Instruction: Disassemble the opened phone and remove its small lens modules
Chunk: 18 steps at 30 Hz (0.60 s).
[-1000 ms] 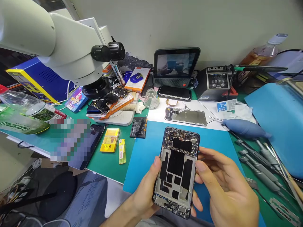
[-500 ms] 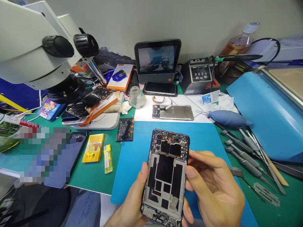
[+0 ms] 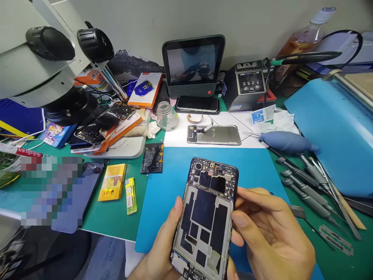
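An opened phone [image 3: 204, 206], its back cover off, lies tilted with its circuit board and the bare frame facing up. My left hand [image 3: 161, 241] is wrapped around its lower part, thumb along the left edge and fingertips showing past the right edge. My right hand [image 3: 276, 229] is curled at the upper right edge, thumb and index fingertips against the side. Whether it pinches some tiny part there cannot be made out. Beyond the hands, a detached phone screen [image 3: 215, 135] with a flex cable lies on white paper. A black battery [image 3: 152, 158] is left of the phone.
A blue mat [image 3: 171, 167] lies beneath the hands. To the right are an air blower [image 3: 287, 140], screwdrivers [image 3: 309, 198] and a razor blade [image 3: 335, 239]. A yellow lighter [image 3: 131, 196], glass jar [image 3: 167, 116], microscope [image 3: 67, 85], soldering station [image 3: 247, 85] and display [image 3: 194, 62] stand around.
The phone has turned slightly, its top leaning more to the right. My right hand has shifted a little right in view, its fingertips still at the edge. The camera view has moved slightly.
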Each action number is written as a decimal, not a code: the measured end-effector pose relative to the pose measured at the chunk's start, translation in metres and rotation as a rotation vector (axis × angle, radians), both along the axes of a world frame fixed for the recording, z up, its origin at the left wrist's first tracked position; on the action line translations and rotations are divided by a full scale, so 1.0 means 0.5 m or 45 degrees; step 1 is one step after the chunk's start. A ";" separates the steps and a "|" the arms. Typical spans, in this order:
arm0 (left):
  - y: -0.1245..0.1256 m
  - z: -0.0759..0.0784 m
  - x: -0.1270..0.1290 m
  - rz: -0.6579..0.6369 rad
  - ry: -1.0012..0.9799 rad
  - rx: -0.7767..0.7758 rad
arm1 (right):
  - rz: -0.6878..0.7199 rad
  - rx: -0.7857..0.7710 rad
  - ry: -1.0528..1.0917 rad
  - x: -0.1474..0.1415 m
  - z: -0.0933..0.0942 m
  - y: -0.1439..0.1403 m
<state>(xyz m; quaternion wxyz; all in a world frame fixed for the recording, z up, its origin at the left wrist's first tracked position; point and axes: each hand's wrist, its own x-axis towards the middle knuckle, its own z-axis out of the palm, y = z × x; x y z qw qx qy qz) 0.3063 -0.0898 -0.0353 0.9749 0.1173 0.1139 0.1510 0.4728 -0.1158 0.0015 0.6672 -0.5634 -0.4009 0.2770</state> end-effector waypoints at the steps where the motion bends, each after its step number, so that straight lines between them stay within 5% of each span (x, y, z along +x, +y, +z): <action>1: -0.001 -0.002 0.000 0.023 -0.028 -0.036 | 0.009 0.005 -0.003 0.000 0.000 -0.001; 18: -0.016 0.009 -0.015 0.035 0.105 -0.091 | 0.077 0.057 0.062 0.002 0.003 -0.007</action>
